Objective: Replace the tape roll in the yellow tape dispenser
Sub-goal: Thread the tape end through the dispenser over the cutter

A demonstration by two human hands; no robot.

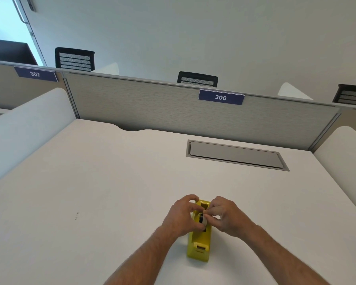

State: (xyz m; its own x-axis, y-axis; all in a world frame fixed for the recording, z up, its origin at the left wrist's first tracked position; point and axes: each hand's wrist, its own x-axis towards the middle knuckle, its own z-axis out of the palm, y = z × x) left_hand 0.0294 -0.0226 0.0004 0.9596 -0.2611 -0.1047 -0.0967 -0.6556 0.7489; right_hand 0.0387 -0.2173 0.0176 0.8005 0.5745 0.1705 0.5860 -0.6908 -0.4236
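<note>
You are facing two readable signs, both dark blue plates with white numerals clipped to the top edge of the far partition (173, 108). The plate reading "306" (221, 97) is sitting right of centre; the plate reading "307" (35, 74) is sitting far left. Nothing else is showing readable text.

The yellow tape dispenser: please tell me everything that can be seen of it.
The yellow tape dispenser looks like glossy plastic. It stands upright on the white desk, lengthwise away from the person. Its near end carries a small raised block, probably the cutter. The far part holds an open well showing dark and pale parts, too small to identify. The left hand and right hand grip its sides there, fingers at the well.
</note>
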